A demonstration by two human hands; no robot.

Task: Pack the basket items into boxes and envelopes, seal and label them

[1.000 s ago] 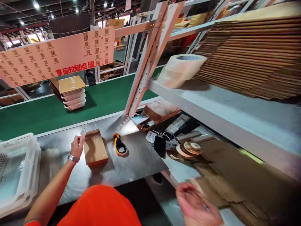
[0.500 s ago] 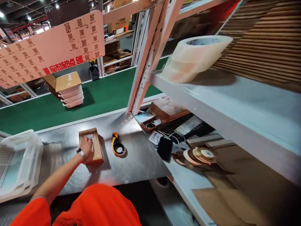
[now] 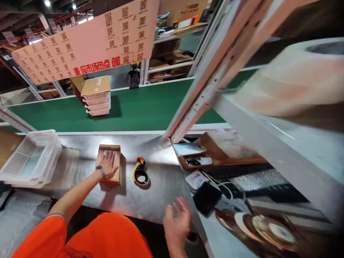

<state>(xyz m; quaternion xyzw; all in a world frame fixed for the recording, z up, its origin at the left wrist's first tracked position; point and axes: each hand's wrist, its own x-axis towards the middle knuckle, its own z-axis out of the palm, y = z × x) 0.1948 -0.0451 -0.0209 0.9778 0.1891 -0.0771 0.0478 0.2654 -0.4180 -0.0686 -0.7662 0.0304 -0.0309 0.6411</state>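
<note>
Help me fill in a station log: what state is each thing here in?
Printed cardboard carton, lying on the steel bench, visible sides closed
Left hand, spread flat on the carton
Right hand, open, nothing visible in it
Yellow-and-black tape dispenser, lying on its side, untouched
White perforated baskets at left, nested
White baskets on the conveyor, stacked, cardboard on top
Metal-band wristwatch, on the left wrist
Ceiling lights, lit

Brushed silver metal workbench: brown rectangular cardboard box — orange-and-black tape dispenser near its right side — and nested white plastic baskets at the left end.
Flat green conveyor belt: one stack of white perforated baskets.
Pale grey upper shelf: wide translucent tape roll, blurred.
White lower shelf: black rectangular object, brown tape rolls.
</note>
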